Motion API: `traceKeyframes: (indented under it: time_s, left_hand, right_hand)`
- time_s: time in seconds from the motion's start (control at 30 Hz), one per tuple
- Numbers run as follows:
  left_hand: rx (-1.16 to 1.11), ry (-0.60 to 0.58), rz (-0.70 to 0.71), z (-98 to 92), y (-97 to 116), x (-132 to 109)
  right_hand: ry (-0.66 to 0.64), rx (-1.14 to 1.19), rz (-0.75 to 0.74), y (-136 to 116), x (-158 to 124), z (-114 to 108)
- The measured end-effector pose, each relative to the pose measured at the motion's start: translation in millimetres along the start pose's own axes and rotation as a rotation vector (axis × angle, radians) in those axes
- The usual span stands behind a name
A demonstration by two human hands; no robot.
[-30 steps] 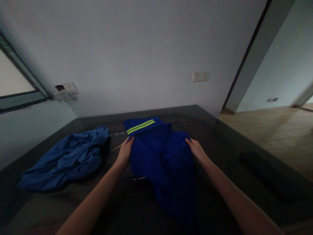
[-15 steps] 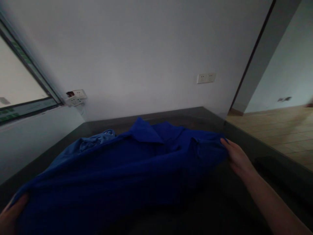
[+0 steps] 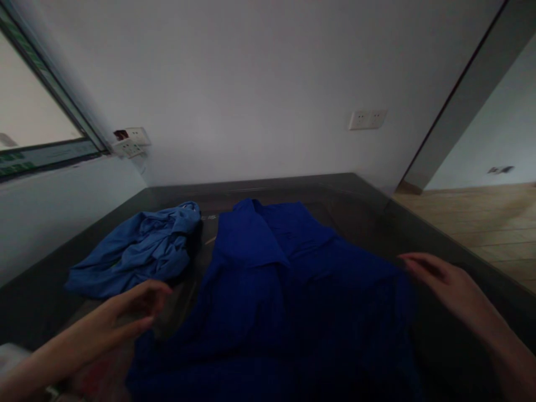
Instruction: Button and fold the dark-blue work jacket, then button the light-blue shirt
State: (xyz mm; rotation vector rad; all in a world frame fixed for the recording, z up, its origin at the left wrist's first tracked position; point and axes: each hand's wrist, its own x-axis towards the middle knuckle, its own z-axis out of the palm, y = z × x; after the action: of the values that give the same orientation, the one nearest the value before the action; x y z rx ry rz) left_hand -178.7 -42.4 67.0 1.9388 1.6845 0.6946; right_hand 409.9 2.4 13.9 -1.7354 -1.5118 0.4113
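The dark blue garment (image 3: 285,279) lies spread across the middle of the worktop (image 3: 364,204), its near end cut off. A crumpled lighter blue garment (image 3: 138,251) sits far left, just beside it. The left hand (image 3: 134,310) hovers by the dark garment's left edge, grip loose and empty. The right hand (image 3: 444,282), blurred, is at its right edge with the grip open. Whether either hand touches the cloth is unclear in the dimness.

Matt blue cloth shirt (image 3: 285,279) on glossy dark table (image 3: 360,195)
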Motion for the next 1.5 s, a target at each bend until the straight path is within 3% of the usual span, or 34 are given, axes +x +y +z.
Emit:
traceKeyframes:
  time_s: [0.1, 0.17, 0.23, 0.3, 0.37, 0.47, 0.57, 0.77, 0.93, 1.13, 1.23, 1.33, 1.4, 1.5]
  left_hand:
    - [0.002, -0.129, 0.098, 7.2, 49, 39]
    - [0.052, -0.164, 0.242, 35.7, 79, 62]
    - [0.175, -0.181, 0.455, 79.0, 99, 80]
    - [0.356, -0.157, 0.604, 126.3, 103, 95]
    - [0.525, -0.131, 0.641, 166.0, 94, 107]
    - [0.563, -0.088, 0.629, 196.4, 68, 119]
    - [0.516, -0.001, 0.616, 195.1, 44, 127]
    - [0.560, 0.108, 0.509, 165.5, 11, 146]
    - [0.670, -0.051, 0.432, 150.9, 3, 164]
    - [0.512, -0.187, 0.406, 144.1, 0, 172]
    - [0.420, -0.201, 0.376, 140.0, 9, 166]
    - [0.284, -0.192, 0.433, 140.1, 37, 158]
    - [0.203, -0.180, 0.539, 148.4, 63, 155]
    - [0.268, -0.142, 0.609, 175.7, 100, 159]
  right_hand:
    - [0.027, -0.061, -0.223, -43, 7, 18]
    - [-0.125, -0.110, -0.397, -74, 11, 42]
    - [-0.307, -0.170, -0.572, -95, 15, 73]
    - [-0.481, -0.278, -0.659, -101, 20, 107]
    - [-0.598, -0.420, -0.610, -93, 26, 137]
    - [-0.639, -0.497, -0.516, -69, 35, 164]
    - [-0.579, -0.490, -0.488, -51, 44, 174]
    - [-0.451, -0.557, -0.327, -43, 62, 172]
    - [-0.374, -0.614, -0.170, -35, 72, 160]
    - [-0.309, -0.610, -0.165, -34, 68, 148]
    - [-0.331, -0.517, -0.163, -38, 75, 142]
    - [-0.291, -0.445, -0.190, -46, 89, 142]
    - [-0.253, -0.434, -0.247, -52, 97, 150]
    - [-0.333, -0.443, -0.304, -61, 101, 171]
